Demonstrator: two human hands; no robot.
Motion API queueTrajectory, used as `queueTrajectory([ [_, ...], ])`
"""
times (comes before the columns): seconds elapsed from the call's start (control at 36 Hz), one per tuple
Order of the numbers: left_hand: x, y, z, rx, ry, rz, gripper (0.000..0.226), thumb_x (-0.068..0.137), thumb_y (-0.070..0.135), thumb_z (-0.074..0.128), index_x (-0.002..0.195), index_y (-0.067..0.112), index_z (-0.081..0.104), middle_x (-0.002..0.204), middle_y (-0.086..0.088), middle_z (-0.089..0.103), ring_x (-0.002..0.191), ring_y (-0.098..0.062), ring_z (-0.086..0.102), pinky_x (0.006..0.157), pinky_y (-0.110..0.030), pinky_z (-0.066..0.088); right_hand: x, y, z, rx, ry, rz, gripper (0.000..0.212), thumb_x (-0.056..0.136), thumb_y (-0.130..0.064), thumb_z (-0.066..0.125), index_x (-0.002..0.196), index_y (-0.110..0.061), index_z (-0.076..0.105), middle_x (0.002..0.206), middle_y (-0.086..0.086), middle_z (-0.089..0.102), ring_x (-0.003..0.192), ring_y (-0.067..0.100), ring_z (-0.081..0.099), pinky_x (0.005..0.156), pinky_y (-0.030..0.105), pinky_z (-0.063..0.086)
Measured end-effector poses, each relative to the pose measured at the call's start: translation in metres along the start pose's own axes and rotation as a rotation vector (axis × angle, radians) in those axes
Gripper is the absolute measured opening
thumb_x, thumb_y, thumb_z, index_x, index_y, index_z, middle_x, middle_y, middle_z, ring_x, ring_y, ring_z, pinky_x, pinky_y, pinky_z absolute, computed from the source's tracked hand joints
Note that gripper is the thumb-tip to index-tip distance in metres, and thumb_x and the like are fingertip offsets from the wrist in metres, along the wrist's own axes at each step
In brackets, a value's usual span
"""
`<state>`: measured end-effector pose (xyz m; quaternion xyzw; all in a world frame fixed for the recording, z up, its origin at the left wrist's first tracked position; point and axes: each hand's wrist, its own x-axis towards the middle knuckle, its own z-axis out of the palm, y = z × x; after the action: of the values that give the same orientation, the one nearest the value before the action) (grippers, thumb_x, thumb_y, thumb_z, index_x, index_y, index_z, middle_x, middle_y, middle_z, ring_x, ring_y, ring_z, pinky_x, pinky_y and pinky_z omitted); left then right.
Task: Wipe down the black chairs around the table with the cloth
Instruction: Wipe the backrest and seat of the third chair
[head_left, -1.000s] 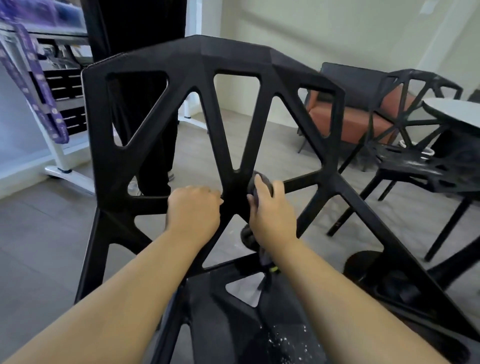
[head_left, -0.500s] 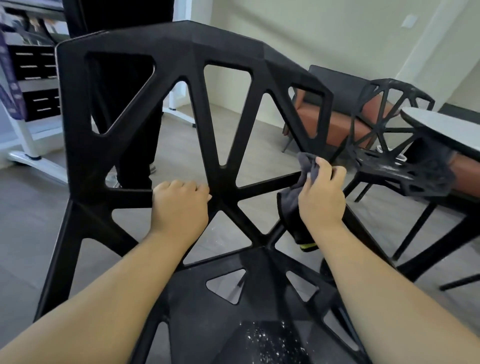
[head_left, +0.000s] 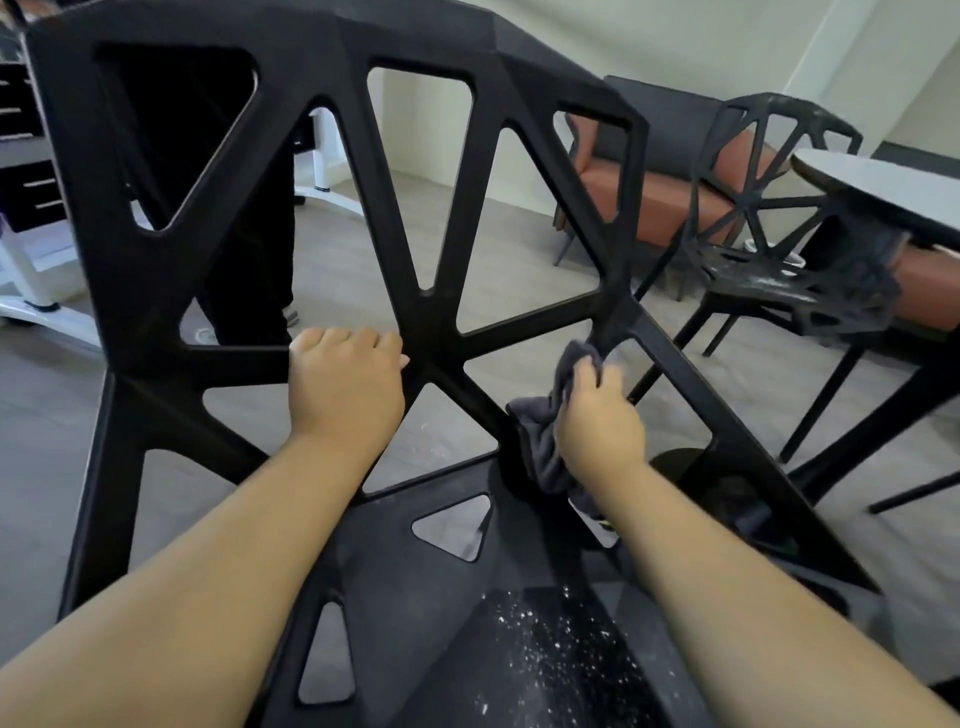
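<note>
Two hands on the near black chair (head_left: 431, 322): left hand (head_left: 345, 384) curls round a lower backrest strut, steadying it; right hand (head_left: 597, 421) bunches the grey cloth (head_left: 543, 441) against the right strut joint. Step looks like the backrest wipe. Next probably calls for the speckled seat (head_left: 545, 654), then the second chair (head_left: 748, 280) by the surface (head_left: 893, 192).

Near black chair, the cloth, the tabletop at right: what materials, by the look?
Near chair: matte black, one-piece struts with rounded cut-outs and no visible joints; moulded plastic or cast metal, cannot tell which. Cloth: soft dark grey fabric, likely microfibre; it bunches in folds in the right hand. Tabletop: smooth pale grey face, dark edge; probably laminate.
</note>
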<state>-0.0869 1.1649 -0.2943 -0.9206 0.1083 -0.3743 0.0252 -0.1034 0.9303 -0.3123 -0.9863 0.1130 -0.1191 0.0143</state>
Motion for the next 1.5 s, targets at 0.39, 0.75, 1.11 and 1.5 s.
queueTrajectory([
  [0.39, -0.005, 0.0, -0.007, -0.045, 0.018, -0.002, 0.023, 0.067, 0.014, 0.081, 0.06, 0.008, 0.061, 0.05, -0.005, 0.051, 0.047, -0.025, 0.05, 0.057, -0.03, 0.037, 0.006, 0.009, -0.03, 0.13, 0.105, 0.062, 0.04, 0.099, -0.022, 0.042, 0.136, -0.009, 0.038, 0.132, 0.016, 0.038, 0.099, 0.041, 0.056, 0.075, 0.039, 0.042],
  [0.75, -0.006, 0.0, -0.013, -0.057, -0.076, -0.005, 0.021, 0.065, 0.007, 0.08, 0.059, 0.006, 0.06, 0.052, -0.007, 0.053, 0.05, -0.026, 0.052, 0.063, -0.033, 0.041, -0.042, -0.026, 0.017, 0.212, -0.389, 0.028, 0.038, 0.094, -0.05, 0.04, 0.104, -0.018, 0.056, 0.113, 0.007, 0.053, 0.093, 0.028, 0.056, 0.081, 0.037, 0.048],
  [1.11, -0.012, -0.017, -0.053, -0.005, -0.406, 0.103, 0.043, 0.097, 0.029, 0.043, 0.138, 0.017, 0.038, 0.137, 0.0, 0.045, 0.128, -0.021, 0.039, 0.111, -0.038, 0.019, -0.059, -0.025, 0.003, 0.159, -0.363, -0.183, 0.032, 0.084, -0.041, 0.06, 0.066, -0.022, 0.042, 0.08, -0.002, 0.047, 0.077, 0.025, 0.055, 0.059, 0.03, 0.037],
  [1.5, -0.019, -0.036, -0.065, 0.039, -0.381, 0.05, 0.035, 0.095, 0.018, 0.043, 0.13, 0.017, 0.045, 0.118, 0.002, 0.055, 0.106, -0.02, 0.049, 0.092, -0.031, 0.034, -0.029, -0.103, -0.038, 0.13, 0.048, -0.447, 0.061, 0.094, -0.036, 0.051, 0.148, -0.027, 0.024, 0.127, 0.012, 0.037, 0.09, 0.035, 0.055, 0.065, 0.033, 0.035],
])
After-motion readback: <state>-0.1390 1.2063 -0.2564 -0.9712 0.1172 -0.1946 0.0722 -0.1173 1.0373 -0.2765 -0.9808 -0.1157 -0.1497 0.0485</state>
